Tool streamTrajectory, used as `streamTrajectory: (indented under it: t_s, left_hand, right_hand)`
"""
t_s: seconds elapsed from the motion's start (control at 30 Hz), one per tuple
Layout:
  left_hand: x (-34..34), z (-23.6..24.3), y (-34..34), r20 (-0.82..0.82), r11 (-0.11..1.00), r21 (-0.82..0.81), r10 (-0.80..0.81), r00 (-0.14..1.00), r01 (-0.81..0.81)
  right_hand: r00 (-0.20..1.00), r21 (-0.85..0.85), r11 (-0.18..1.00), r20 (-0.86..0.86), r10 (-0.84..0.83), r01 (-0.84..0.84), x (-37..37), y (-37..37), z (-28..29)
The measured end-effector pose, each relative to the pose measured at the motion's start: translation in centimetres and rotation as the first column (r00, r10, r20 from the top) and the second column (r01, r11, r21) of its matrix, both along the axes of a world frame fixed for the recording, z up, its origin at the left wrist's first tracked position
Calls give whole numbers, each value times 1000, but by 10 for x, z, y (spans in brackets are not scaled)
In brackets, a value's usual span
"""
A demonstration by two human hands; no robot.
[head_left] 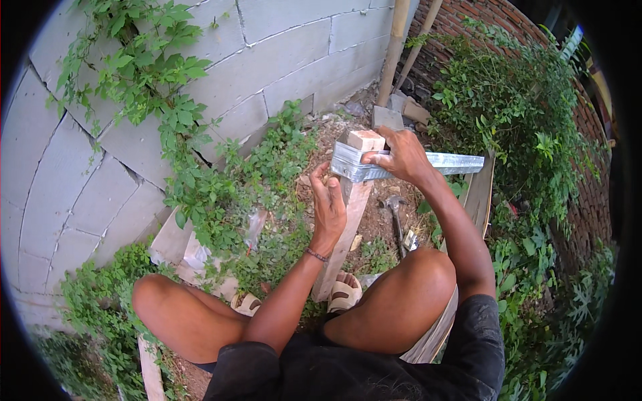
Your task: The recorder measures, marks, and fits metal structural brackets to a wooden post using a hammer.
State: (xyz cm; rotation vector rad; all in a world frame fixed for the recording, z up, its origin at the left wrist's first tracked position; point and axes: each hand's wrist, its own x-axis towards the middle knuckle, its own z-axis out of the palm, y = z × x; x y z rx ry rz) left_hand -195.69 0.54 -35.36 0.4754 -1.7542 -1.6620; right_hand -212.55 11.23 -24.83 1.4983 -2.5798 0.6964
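Note:
A wooden post [351, 210] slants up from between my feet, its sawn top showing pale. Around its upper end sits a silvery metal channel [455, 162], whose long part stretches off to the right. My right hand [401, 157] grips the channel beside the post top, thumb on the near face and fingers over the far side. My left hand [328, 207] is at the post's left side, just below the channel's bent end. Its fingers are curved but apart, with nothing held in them; whether the fingertips touch the metal I cannot tell.
A hammer [396, 217] lies on the ground right of the post. Long boards [480, 194] lie along my right side. A grey block wall [294, 60] rises ahead and left, with vines [134, 60]. Bushes [515, 120] crowd a brick wall [468, 20] at right. Poles [394, 50] lean at the back.

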Motion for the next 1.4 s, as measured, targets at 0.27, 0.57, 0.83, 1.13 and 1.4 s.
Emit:
streamTrajectory:
  t_s: [0.27, 0.57, 0.83, 1.13, 1.4]
  left_hand:
    - [-8, 36, -18, -324, 492, 649, -511, 796, 581]
    - [-2, 36, -17, -342, 370, 716, -552, 760, 591]
    - [0, 40, -10, -264, 518, 650, -531, 805, 555]
    - [3, 13, -26, -271, 519, 577, -606, 748, 630]
    - [13, 14, -15, -345, 457, 540, -646, 681, 707]
  right_hand:
    - [999, 34, 999, 13, -30, 29, 19, 15, 12]
    - [998, -50, 997, -5, 55, -55, 21, 21, 12]
    - [997, -143, 987, -9, 72, -73, 16, 20, 4]
    - [990, -192, 971, -6, 144, -143, 12, 13, -1]
    - [885, -281, 870, -361, 296, -405, -3, 13, -14]
